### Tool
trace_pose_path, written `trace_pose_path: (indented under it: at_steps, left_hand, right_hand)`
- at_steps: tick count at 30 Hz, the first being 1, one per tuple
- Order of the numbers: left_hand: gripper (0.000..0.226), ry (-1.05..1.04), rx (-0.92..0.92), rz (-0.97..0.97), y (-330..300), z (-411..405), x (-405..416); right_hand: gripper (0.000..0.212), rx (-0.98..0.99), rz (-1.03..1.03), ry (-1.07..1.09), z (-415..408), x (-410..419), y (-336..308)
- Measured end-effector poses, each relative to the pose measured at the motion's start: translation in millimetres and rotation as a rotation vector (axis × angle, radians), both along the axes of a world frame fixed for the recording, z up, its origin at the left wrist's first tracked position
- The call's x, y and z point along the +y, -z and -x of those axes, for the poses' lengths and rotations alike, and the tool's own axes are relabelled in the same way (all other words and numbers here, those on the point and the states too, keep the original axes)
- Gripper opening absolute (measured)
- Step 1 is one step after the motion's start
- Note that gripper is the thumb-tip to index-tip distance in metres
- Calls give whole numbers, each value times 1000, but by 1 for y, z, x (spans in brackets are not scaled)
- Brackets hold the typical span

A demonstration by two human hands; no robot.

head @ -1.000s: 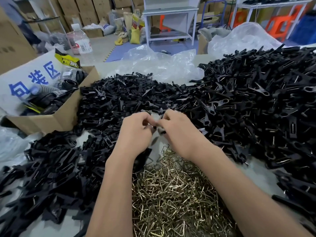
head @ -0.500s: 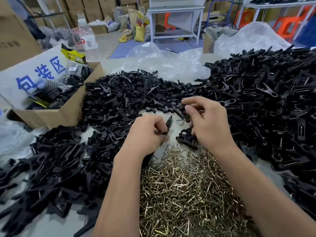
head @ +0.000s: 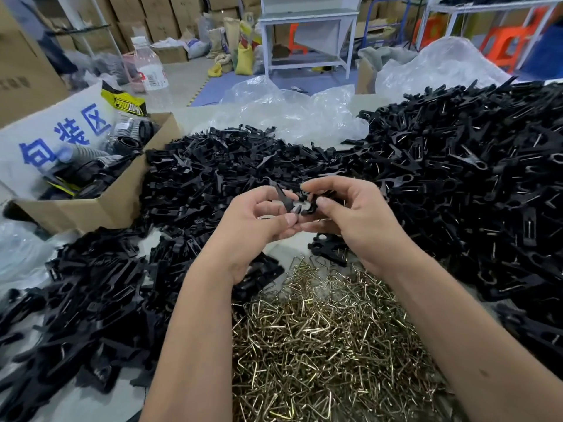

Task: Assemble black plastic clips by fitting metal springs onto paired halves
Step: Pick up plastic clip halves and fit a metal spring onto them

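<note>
A warehouse floor stacked with cardboard cartons lies behind the bench (head: 195,400), whose pale top shows only in small patches between heaps of parts. On the person's left lies a spread of loose clip halves (head: 100,300), plain black plastic with no metal on them. On the right rises a much larger mound of finished clips (head: 475,178), where thin wire shows on many pieces, so a great deal of the work looks done already. Nearest the body sits the pile of metal springs (head: 329,345), bent brass-coloured wire, still plentiful.

Above the gap between these heaps the two hands meet. The left hand (head: 256,226) pinches one black half (head: 285,197) between thumb and fingertips, its pointed end tilted up. The right hand (head: 356,220), fingers curled, pinches a second black piece (head: 307,205) just beside the first, the two touching or nearly so. Whether a spring is already held among the right fingers I cannot tell (they cover that spot).

By my reading this clip stands at the pairing step: the halves are being matched and the spring is not yet seated across them. What is left is large too, since the left heap of bare halves and the spring pile are far from used up. A cardboard box (head: 91,205) of other goods stands at the far left.
</note>
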State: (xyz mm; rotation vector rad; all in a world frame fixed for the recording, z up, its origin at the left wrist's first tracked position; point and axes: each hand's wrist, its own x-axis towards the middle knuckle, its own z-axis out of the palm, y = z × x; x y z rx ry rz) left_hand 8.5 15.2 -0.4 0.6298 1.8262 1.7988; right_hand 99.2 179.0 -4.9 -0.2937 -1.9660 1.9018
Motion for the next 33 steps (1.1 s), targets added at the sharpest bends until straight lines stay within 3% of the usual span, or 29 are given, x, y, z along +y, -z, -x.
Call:
trace_pose_path:
  at_steps: [3, 10, 24, 33]
  left_hand:
    - [22, 30, -42, -2, -1, -2, -1]
    - [14, 41, -84, -1, -2, -5, -2]
    - [18, 50, -86, 18, 0, -4, 0]
    - [18, 26, -101, 30, -3, -5, 1]
  right_hand:
    - [34, -40, -171, -33, -1, 0, -1]
    - [39, -70, -231, -116, -4, 6, -2]
    - [40, -134, -342, -33, -1, 9, 3]
    - [31, -71, -128, 41, -2, 5, 3]
